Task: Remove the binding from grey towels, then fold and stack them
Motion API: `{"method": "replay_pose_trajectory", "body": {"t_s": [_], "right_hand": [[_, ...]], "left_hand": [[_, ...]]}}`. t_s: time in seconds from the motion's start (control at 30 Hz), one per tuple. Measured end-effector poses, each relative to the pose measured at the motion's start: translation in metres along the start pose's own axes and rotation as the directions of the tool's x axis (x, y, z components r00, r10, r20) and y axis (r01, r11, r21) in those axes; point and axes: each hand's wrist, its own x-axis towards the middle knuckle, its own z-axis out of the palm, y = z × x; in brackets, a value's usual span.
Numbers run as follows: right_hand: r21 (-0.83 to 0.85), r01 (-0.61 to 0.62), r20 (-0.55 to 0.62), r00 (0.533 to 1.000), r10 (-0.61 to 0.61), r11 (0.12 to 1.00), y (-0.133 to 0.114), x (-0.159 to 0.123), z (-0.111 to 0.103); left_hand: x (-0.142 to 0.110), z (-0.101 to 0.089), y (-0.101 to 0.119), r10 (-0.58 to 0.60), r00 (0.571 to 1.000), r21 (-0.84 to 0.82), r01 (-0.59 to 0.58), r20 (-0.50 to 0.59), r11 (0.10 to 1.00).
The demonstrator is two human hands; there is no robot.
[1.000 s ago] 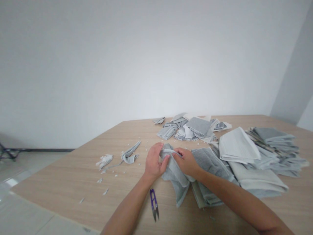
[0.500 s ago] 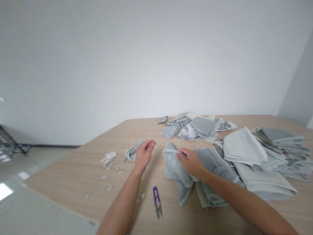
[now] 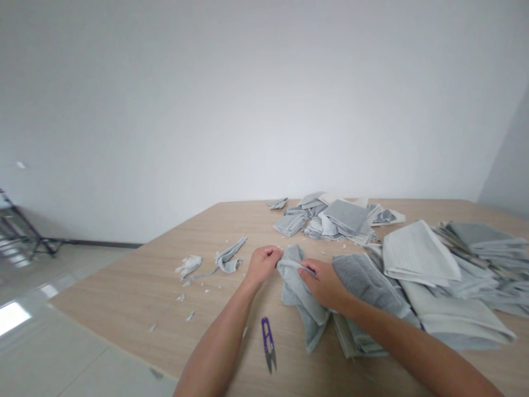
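Note:
A light grey piece of cloth point(image 3: 301, 286) hangs between my two hands, its lower corner drooping toward the table. My right hand point(image 3: 324, 281) is closed on its upper right edge, thumb on top. At the cloth's upper left corner, my left hand point(image 3: 264, 263) pinches the edge with its fingertips. Below the hands lies a pair of purple-handled thread snips point(image 3: 268, 343), blades pointing toward me. Folded dark grey cloth point(image 3: 367, 281) rests just right of my right hand, partly hidden by the forearm.
Folded white cloths point(image 3: 419, 253) and a stack of grey cloths point(image 3: 491, 242) stand on the right. A loose heap of grey pieces point(image 3: 345, 214) lies at the back. To the left are a twisted grey strip point(image 3: 228, 258), white scraps point(image 3: 190, 266) and small clippings on the wooden table point(image 3: 136, 292).
My left hand has moved right from the bare tabletop and taken hold of the cloth's upper left corner. The right hand keeps its grip. The view has shifted slightly.

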Motion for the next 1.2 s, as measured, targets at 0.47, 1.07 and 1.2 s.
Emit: {"method": "replay_pose_trajectory", "body": {"t_s": [0.47, 1.07, 1.2], "right_hand": [[-0.031, -0.005, 0.035, 0.999, 0.006, 0.999, -0.001, -0.002, 0.001], [-0.339, 0.161, -0.139, 0.966, -0.219, 0.927, -0.032, 0.092, -0.069], [-0.476, 0.167, -0.208, 0.933, -0.294, 0.864, -0.044, 0.118, -0.098]], "left_hand": [[0.008, -0.013, -0.035, -0.013, 0.969, 0.213, 0.066, -0.245, 0.975], [0.02, -0.019, 0.038, 0.246, 0.969, 0.472, -0.217, 0.0, 0.854], [0.037, -0.041, 0.05, 0.219, 0.976, 0.627, -0.178, 0.011, 0.758]]}}
